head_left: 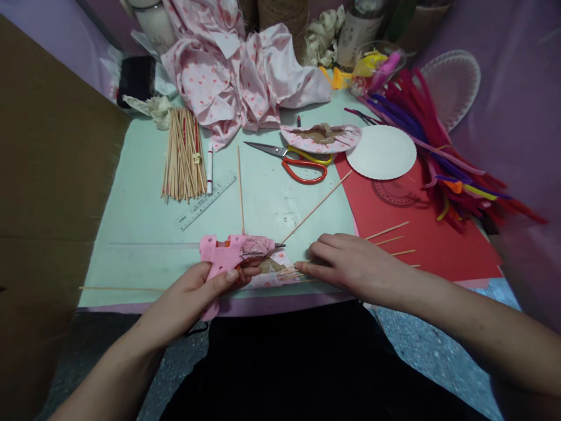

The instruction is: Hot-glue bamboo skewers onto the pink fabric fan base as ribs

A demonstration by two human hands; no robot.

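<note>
My left hand [219, 283] is wrapped round the handle of a pink glue gun [219, 251], whose nozzle points right and a clear glue stick juts out behind. Under the nozzle, near the table's front edge, lies a round piece [272, 266] covered in spotted cloth, with a brown middle. Thin wooden sticks [315, 206] spread out from it in several directions. My right hand [335, 260] rests over the sticks on its right side, fingers bent and pressed together on them; the fingertips' exact hold is partly hidden.
Red-handled scissors [307, 169], a ruler [205, 202], a marker [210, 169] and a stick bundle [184, 158] lie beyond my hands. Crumpled spotted cloth [245, 76] is at the back. A white disc [381, 152] and pipe cleaners [438, 146] are right; cardboard [52, 175] stands left.
</note>
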